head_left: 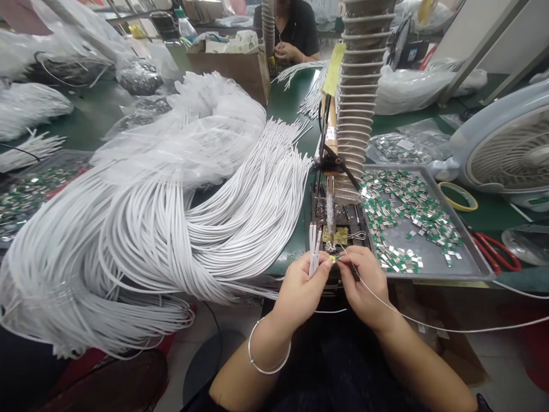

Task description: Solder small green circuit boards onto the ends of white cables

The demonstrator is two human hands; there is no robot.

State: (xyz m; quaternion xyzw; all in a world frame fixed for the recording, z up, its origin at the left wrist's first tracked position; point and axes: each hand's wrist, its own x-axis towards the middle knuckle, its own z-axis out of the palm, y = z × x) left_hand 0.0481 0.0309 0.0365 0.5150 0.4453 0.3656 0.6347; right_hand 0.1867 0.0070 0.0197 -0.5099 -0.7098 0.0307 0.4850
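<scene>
Small green piece (338, 258): positioned just below the soldering iron (330, 200), apparently for tip access. Right hand (363, 284) pinches it; left hand (301, 288) grasps white wires (314, 252) upright, presumably avoiding tangles. Tray (433, 262) sits rightward, conveniently near.
</scene>
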